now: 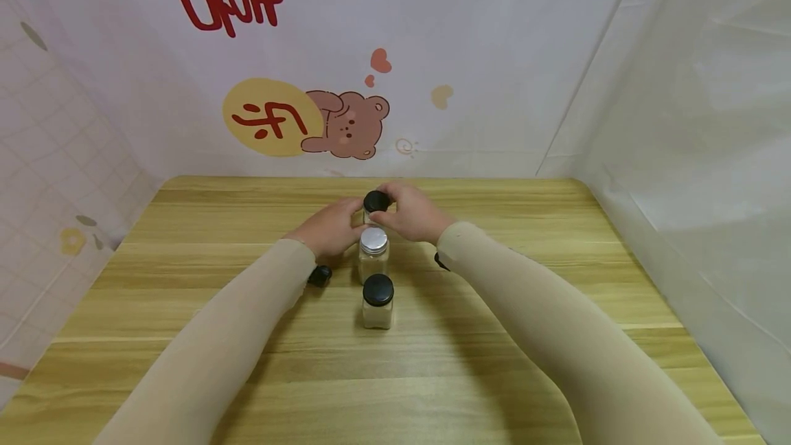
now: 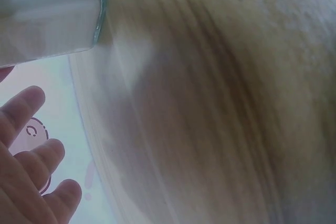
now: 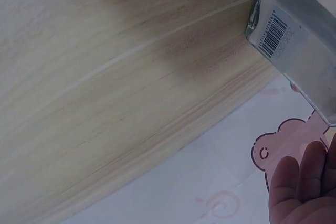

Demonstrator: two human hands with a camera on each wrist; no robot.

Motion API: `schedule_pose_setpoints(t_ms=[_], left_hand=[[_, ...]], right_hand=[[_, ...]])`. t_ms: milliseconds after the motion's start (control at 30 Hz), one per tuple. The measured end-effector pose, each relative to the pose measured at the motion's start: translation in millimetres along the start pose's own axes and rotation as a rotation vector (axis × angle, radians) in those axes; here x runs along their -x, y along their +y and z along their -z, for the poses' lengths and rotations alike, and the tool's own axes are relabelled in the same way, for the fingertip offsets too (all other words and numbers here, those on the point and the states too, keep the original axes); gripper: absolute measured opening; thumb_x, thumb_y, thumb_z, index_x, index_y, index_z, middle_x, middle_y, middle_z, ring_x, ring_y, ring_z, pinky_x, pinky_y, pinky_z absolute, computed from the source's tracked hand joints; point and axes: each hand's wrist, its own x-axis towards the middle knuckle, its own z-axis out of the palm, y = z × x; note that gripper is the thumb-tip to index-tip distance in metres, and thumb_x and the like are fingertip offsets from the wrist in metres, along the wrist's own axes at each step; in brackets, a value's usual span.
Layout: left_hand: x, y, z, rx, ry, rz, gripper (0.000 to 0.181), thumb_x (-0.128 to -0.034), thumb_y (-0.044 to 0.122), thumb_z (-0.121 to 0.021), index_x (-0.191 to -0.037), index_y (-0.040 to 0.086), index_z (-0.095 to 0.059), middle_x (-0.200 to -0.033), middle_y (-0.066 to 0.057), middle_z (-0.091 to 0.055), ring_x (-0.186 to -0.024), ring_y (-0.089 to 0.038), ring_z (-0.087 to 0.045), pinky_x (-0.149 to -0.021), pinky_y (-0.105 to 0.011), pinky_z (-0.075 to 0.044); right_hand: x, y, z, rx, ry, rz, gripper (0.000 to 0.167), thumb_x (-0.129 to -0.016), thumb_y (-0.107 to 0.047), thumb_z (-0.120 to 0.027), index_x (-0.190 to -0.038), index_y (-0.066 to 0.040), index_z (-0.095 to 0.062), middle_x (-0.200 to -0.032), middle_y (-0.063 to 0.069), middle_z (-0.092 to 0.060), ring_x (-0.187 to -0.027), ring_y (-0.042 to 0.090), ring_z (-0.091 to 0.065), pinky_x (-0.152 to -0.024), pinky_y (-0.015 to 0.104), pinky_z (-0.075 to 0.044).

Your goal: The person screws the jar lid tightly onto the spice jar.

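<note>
Three glass jars stand in a row on the wooden table in the head view. Farthest back is a black-lidded jar (image 1: 375,202), its lower body hidden behind the others. My left hand (image 1: 334,226) holds that jar from its left side. From the right, my right hand (image 1: 414,215) grips it at the lid with thumb and fingers. Pale contents show through the clear glass jar (image 2: 47,19) in the left wrist view, and a printed barcode (image 3: 274,32) in the right wrist view. The other fingers of both hands extend away from the glass.
Directly in front of the hands is a silver-lidded jar (image 1: 373,242), then another black-lidded jar (image 1: 378,301) nearer me. Behind the wooden table (image 1: 395,390) hangs a white backdrop with a printed bear (image 1: 355,126). A black device (image 1: 320,276) sits at the left wrist.
</note>
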Motion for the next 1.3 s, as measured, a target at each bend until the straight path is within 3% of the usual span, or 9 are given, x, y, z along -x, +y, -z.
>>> schedule_pose_setpoints(t_ms=[300, 767, 1033, 1300], left_hand=[[-0.7, -0.2, 0.1, 0.0, 0.002, -0.006, 0.062, -0.107, 0.045, -0.058, -0.163, 0.025, -0.039, -0.166, -0.005, -0.043, -0.156, -0.03, -0.037, -0.128, -0.053, -0.031], [-0.7, 0.7, -0.4, 0.001, -0.008, 0.011, 0.062, -0.1073, 0.046, -0.057, -0.162, 0.025, -0.039, -0.168, -0.006, -0.041, -0.16, -0.032, -0.03, -0.131, -0.054, -0.025], [-0.1, 0.2, 0.5, 0.003, -0.026, 0.027, 0.066, -0.1075, 0.048, -0.056, -0.165, 0.025, -0.034, -0.17, -0.01, -0.036, -0.161, -0.035, -0.027, -0.131, -0.056, -0.022], [0.3, 0.9, 1.3, 0.004, -0.025, 0.02, 0.067, -0.1069, 0.051, -0.056, -0.165, 0.026, -0.034, -0.169, -0.01, -0.037, -0.159, -0.033, -0.032, -0.13, -0.054, -0.026]], right_hand=[[-1.4, -1.3, -0.6, 0.048, -0.025, -0.014, 0.048, -0.101, -0.029, -0.074, -0.14, -0.004, -0.06, -0.136, 0.012, -0.062, -0.125, 0.027, -0.062, -0.111, 0.041, -0.051], [-4.7, 0.1, -0.4, 0.084, -0.038, -0.026, 0.055, -0.1, -0.031, -0.074, -0.145, -0.002, -0.058, -0.132, 0.015, -0.059, -0.122, 0.029, -0.062, -0.106, 0.041, -0.053], [-5.4, 2.6, -2.2, 0.046, -0.037, -0.041, 0.059, -0.1, -0.034, -0.074, -0.147, -0.003, -0.057, -0.138, 0.014, -0.059, -0.128, 0.029, -0.062, -0.109, 0.042, -0.052], [-2.7, 7.0, -8.4, -0.111, -0.036, -0.03, 0.045, -0.103, -0.031, -0.071, -0.14, -0.008, -0.06, -0.131, 0.01, -0.069, -0.122, 0.027, -0.065, -0.102, 0.042, -0.056]])
